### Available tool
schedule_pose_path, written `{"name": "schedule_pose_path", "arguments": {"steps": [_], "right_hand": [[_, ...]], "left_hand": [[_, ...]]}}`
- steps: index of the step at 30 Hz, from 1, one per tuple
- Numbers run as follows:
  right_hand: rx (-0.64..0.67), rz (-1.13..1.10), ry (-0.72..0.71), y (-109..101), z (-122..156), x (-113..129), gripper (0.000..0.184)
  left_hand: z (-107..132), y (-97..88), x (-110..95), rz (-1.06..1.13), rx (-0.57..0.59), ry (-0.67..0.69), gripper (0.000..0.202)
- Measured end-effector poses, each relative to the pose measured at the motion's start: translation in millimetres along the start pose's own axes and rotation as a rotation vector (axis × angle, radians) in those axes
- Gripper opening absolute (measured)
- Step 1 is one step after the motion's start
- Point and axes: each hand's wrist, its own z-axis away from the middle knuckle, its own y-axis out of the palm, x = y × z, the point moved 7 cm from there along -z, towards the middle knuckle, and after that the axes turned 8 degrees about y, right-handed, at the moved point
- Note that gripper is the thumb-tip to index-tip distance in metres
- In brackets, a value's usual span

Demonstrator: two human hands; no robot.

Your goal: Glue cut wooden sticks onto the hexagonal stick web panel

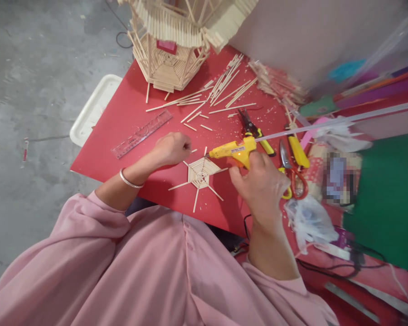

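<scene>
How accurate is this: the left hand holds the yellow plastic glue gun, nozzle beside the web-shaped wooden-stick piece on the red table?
Wrong hand: in the head view, the right hand holds the yellow plastic glue gun, nozzle beside the web-shaped wooden-stick piece on the red table.

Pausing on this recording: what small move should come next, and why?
Probably a small dab of glue on the upper spoke of the wooden-stick web: the right hand grips the yellow hot-glue gun with its nozzle close to that spoke, and the left hand is nearby. Whether that hand holds a stick cannot be made out.
</scene>
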Motion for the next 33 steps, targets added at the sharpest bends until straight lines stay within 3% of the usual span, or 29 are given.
{"name": "schedule_pose_path", "arguments": {"steps": [23, 28, 33], "right_hand": [[-0.036, -0.061, 0.026, 4, 8, -12, 0.037], [0.018, -0.254, 0.201, 13, 38, -52, 0.054], [0.075, -0.311, 0.507, 33, 98, -113, 0.053]], "left_hand": [[1, -0.8, -1, -0.047, 0.024, -0.016, 0.016], [3, -2.0, -3, 0.017, 0.005, 0.006, 0.013], [-2, 1.9, -8, 0.115, 0.021, 0.059, 0.014]]}}
